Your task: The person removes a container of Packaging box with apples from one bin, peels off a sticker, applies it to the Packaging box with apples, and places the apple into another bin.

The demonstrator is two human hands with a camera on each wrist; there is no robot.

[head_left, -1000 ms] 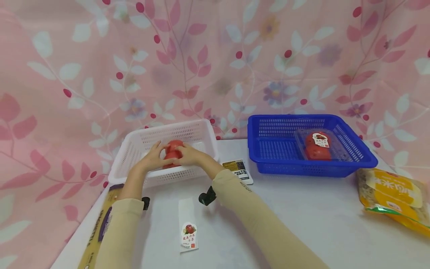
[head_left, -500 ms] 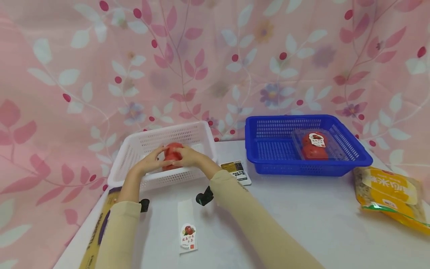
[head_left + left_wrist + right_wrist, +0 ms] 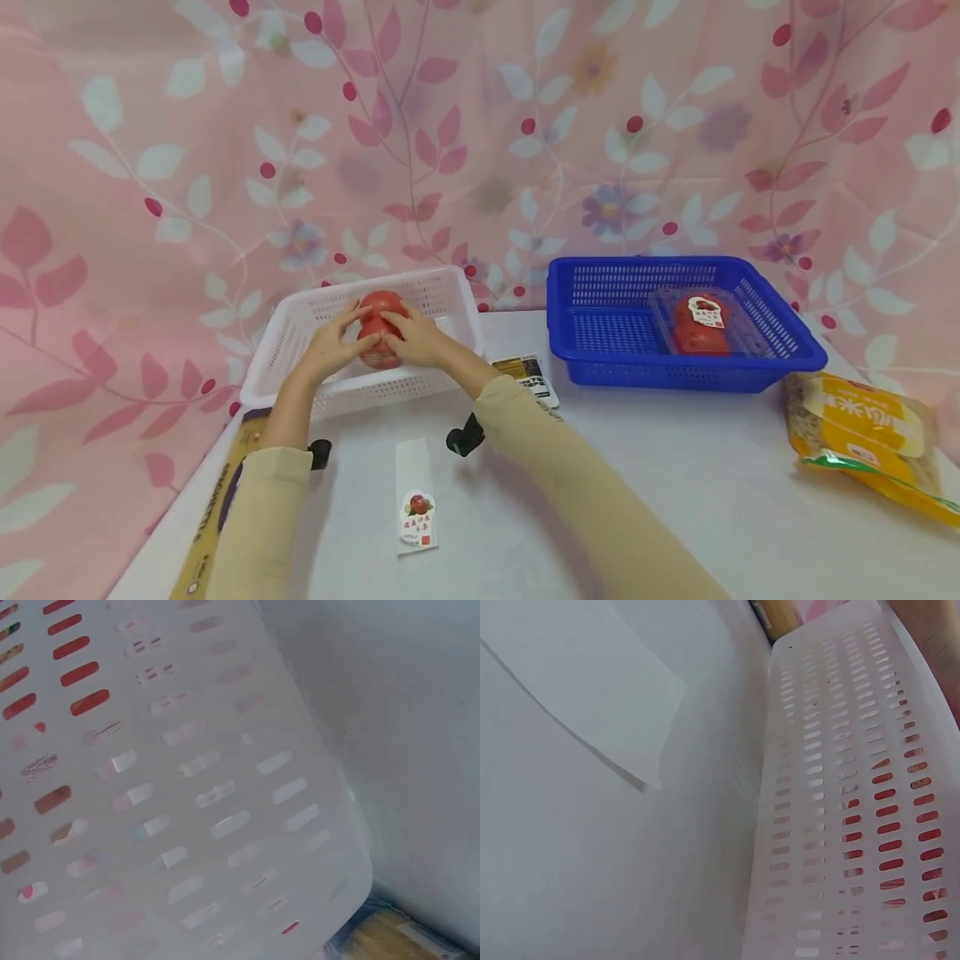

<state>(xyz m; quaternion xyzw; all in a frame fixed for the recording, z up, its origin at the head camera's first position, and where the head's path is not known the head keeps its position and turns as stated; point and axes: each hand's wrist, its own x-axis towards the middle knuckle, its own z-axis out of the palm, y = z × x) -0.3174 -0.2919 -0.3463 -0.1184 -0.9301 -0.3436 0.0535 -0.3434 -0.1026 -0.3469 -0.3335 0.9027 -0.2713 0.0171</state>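
Your left hand (image 3: 330, 346) and right hand (image 3: 417, 339) clasp the clear plastic pack of red tomatoes (image 3: 378, 337) from either side, fingers curled round it, holding it just above the white perforated plastic basket (image 3: 296, 333); the blue perforated plastic basket (image 3: 600, 333) stands well apart, rightward.

The table (image 3: 675, 500) is backed by a hanging curtain (image 3: 480, 125). 2 baskets are set at the table's far edge: the left basket (image 3: 300, 333) and, well apart to its right, the right basket (image 3: 600, 333). A tomato pack (image 3: 380, 340) is held over the left basket between the left hand (image 3: 333, 343) and the right hand (image 3: 417, 337). A 2nd tomato pack (image 3: 699, 323) lies in the right basket. A label card (image 3: 527, 377) lies between the baskets, toward the front. A paper strip (image 3: 417, 495) lies before the left basket. A long box (image 3: 217, 500) lies along the left table edge. A bag (image 3: 862, 433) lies at the right edge, before the right basket.
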